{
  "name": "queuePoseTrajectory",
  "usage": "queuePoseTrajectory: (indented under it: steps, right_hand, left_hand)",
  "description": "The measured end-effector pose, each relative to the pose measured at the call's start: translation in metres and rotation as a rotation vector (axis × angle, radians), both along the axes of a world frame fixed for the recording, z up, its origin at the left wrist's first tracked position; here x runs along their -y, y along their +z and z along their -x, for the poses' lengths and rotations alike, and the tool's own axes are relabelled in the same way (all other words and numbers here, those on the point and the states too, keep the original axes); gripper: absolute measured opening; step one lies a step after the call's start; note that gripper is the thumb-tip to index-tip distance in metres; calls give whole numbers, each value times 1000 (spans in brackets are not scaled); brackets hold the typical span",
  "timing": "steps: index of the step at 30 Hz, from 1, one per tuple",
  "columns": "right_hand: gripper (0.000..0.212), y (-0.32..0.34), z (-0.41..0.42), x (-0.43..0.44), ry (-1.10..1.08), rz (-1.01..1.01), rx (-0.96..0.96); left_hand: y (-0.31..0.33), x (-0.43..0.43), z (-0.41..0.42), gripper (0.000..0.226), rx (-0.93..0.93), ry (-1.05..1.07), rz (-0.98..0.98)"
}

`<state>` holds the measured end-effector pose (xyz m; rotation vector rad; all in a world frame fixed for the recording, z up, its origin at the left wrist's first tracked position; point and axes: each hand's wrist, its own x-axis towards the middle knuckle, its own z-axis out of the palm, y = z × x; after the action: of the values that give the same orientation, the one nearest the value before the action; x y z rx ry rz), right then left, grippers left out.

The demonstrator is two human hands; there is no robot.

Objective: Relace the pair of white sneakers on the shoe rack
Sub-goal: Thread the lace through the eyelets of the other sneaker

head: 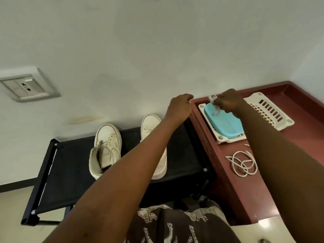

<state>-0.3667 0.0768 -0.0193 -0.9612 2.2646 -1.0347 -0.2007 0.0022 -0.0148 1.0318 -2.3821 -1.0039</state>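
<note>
Just above the white basket, which holds a blue lid, the right hand pinches a white lace. The left hand has curled fingers; whether they grip anything, I cannot tell. Both white sneakers sit on the black shoe rack, and another lace lies coiled on the red worktop.

2nd sneaker mostly behind left forearm, left hand fingertips curled out of sight (grip unclear), white strip pinched by right hand too small to ID, coiled lace edge under right arm
</note>
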Motion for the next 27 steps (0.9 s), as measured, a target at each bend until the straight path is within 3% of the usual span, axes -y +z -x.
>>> queuePoseTrajectory:
  steps: [3,6,9,12,16,19,21,24,27]
  right_hand:
    - [28,37,-32,-4,34,209,435]
    - [33,56,-77,-3,149,314,794]
    - [29,59,-125,4,240,302,953]
    - [29,50,-162,13,250,265,1012]
    - [33,30,-196,24,202,267,875]
    - [15,9,-204,18,17,184,335]
    - [19,-7,-206,9,-10,20,52]
    - [26,-23,-213,-1,41,-171,74]
    - [11,-35,-216,3,43,-259,10]
  left_hand:
    - [16,10,-30,34,-157,85,-156]
    - [27,10,-66,40,-353,111,-456]
    - [32,9,-96,49,-455,41,-603]
    - [32,11,-128,37,-546,58,-694]
    - [10,16,-160,18,-446,180,-576]
    - [-6,22,-170,27,-502,432,-610]
    - [-19,24,-172,29,-524,564,-689]
    - [-39,21,-168,30,-447,641,-732]
    - [-50,7,-162,35,-429,586,-861]
